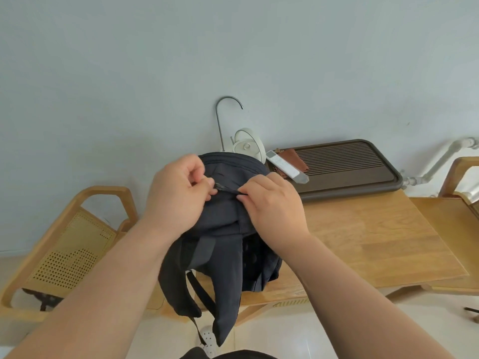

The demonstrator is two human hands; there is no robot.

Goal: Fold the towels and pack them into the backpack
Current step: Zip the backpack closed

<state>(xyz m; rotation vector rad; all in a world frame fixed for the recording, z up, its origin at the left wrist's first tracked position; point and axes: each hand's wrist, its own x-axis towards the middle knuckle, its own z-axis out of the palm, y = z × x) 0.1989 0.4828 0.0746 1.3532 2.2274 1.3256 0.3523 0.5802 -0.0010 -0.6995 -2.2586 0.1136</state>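
We see a light wooden bench (363, 242) against a pale wall (233, 47), with tiled floor (337, 327) below and a cane chair (64, 242) off its left end. A dark slatted tray (363, 182) sits at the far edge, a white kettle (248, 146) beside it. The backpack (225, 229) stands at the near left corner, its straps hanging over the near edge. The left hand (178, 193) pinches a zip pull (223, 188) in curled fingers (204, 182); the right hand (274, 206) pinches the fabric just beside it. We cannot see inside the backpack, and it hides part of the kettle.

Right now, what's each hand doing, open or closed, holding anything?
Left hand: closed, pinching the black tab atop the backpack.
Right hand: closed, pinching the other end of that tab.
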